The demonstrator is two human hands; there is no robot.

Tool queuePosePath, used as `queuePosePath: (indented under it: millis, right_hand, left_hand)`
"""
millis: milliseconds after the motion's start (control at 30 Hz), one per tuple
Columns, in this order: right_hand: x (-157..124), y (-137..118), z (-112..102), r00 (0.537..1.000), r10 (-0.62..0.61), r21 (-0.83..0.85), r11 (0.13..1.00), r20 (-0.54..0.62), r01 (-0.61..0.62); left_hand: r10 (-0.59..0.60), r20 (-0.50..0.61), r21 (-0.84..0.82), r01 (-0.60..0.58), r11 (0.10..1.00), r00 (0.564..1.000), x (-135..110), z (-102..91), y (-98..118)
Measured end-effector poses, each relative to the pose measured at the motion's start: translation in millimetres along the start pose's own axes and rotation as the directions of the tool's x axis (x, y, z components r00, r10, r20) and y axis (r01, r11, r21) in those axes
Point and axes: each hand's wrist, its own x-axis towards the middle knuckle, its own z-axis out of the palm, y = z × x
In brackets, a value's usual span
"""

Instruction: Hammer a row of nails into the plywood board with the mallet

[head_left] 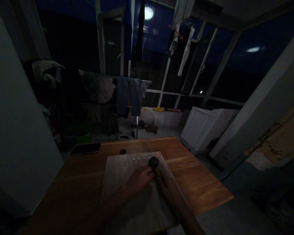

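A pale wooden board [117,182] lies on a brown wooden table [83,176]. A short row of small nails [138,160] stands upright near the board's far edge. My right hand [168,187] is closed round the handle of a hammer, whose dark head [153,162] sits just right of the nail row. My left hand [139,179] rests on the board right behind the hammer head, fingers curled toward the nails; what they pinch, if anything, is too dark to see.
A dark phone [85,148] lies at the table's far left, and a small dark round spot [122,151] sits beside the board. Beyond the table are a clothes rack with hanging laundry [129,93], a white ribbed appliance [205,125] and dark windows.
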Motion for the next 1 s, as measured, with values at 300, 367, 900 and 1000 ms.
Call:
queuePosePath:
  millis: [300,367,900,1000]
  right_hand:
    - [-3,-4,-3,1.000,-0.025,0.059,0.998,-0.016,0.026]
    - [-4,-3,-3,1.000,-0.015,0.046,0.999,-0.022,0.016]
    - [-3,-10,-6,0.999,-0.040,0.034,0.999,-0.010,0.041]
    - [6,-20,0,0.999,-0.035,0.056,0.998,-0.006,0.036]
  left_hand:
    - [-0.711,-0.200,-0.557,0.519,0.648,0.674,-38,-9.9,-98]
    - [-0.692,-0.175,-0.580,0.495,0.647,0.701,-40,-8.8,-97]
    - [-0.655,-0.155,-0.506,0.510,0.696,0.740,-37,-2.9,-88]
    - [-0.711,-0.137,-0.515,0.563,0.646,0.690,-37,0.1,-90]
